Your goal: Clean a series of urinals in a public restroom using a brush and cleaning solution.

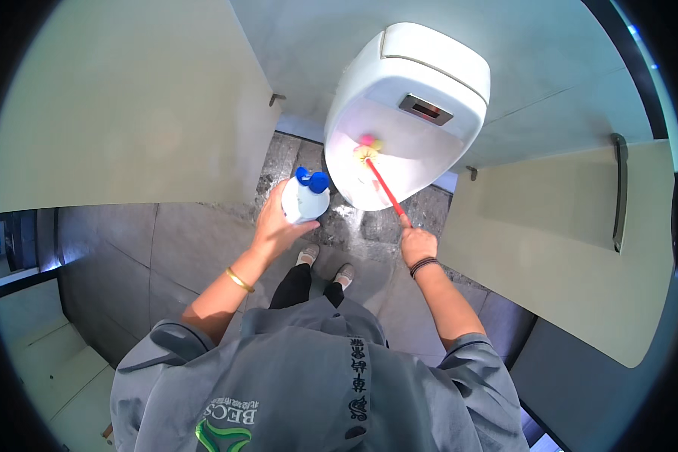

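Observation:
My left hand [277, 229] is closed around a white plastic bottle [305, 202] whose blue flip cap [312, 179] stands open, left of the bowl's front edge. My right hand [419, 244] grips the red handle of a toilet brush [385, 188], index finger stretched along it. The brush's pale yellow head is inside a white wall-mounted urinal [350, 90], near its lower left inner wall. Just behind the head lie a pink ball and a yellow-green ball [377, 144], partly hidden by it.
Beige partition panels flank the urinal, one on the left [147, 113] and one on the right [559, 209] with a dark grab handle [619, 192]. A metal-framed sensor plate [426, 109] sits in the urinal's back wall. The grey tiled floor [344, 226] looks shiny below the urinal.

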Motion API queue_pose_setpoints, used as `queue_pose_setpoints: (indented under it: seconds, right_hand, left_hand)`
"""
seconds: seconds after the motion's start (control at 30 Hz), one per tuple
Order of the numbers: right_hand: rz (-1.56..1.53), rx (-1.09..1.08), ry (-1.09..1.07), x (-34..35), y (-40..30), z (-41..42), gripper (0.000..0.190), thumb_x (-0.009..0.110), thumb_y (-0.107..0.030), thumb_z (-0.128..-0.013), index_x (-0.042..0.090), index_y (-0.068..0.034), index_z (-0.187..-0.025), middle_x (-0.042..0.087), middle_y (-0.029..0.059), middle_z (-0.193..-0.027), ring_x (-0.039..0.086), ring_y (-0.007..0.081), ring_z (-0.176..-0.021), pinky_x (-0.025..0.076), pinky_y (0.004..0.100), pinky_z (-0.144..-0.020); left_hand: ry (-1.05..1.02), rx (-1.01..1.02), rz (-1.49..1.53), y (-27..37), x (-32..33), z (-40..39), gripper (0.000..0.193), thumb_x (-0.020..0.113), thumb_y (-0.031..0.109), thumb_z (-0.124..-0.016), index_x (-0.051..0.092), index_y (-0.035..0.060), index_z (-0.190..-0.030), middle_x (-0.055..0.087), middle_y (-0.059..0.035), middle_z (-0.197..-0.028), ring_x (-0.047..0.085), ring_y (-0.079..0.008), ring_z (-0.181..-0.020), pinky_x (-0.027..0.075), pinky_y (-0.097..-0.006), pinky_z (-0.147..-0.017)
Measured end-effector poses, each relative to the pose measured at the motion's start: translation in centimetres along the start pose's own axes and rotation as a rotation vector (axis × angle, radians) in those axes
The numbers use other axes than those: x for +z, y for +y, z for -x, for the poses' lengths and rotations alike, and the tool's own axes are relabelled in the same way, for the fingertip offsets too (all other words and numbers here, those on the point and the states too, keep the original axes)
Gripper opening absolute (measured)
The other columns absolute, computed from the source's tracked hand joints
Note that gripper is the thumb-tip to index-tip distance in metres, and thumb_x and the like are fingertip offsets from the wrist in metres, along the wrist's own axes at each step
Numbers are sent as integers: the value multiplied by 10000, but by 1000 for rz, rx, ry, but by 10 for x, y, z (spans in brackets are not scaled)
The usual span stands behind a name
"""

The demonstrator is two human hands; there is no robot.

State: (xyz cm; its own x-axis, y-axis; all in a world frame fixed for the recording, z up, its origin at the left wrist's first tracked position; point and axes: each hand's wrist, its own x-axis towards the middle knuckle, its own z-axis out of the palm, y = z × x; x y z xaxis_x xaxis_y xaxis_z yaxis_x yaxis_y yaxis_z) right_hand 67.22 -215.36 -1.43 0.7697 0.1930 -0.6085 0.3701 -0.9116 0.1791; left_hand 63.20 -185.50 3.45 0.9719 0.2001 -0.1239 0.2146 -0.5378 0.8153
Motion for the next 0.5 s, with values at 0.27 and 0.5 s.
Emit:
queue_pose_setpoints:
  seconds: [0.27,0.5]
  right_hand:
    - [-84,-40,-30,18,16,60,476,377,-76,-822,374,-159,-1291,637,144,-796,636,278,-749,508,384,-649]
    - [4,43,28,10,8,11,486,389,-99,-820,350,-158,-1301,634,157,-799,638,278,-744,509,400,-644]
  left_hand:
    - [220,-79,84,-31,-23,46,852,825,106,-497,362,22,-1207,502,-137,-1100,534,-289,-983,434,-348,-854]
    - [271,-168,55,-18,-49,81,764,818,112,-499,373,35,-1116,552,-143,-1022,549,-302,-944,441,-367,-805]
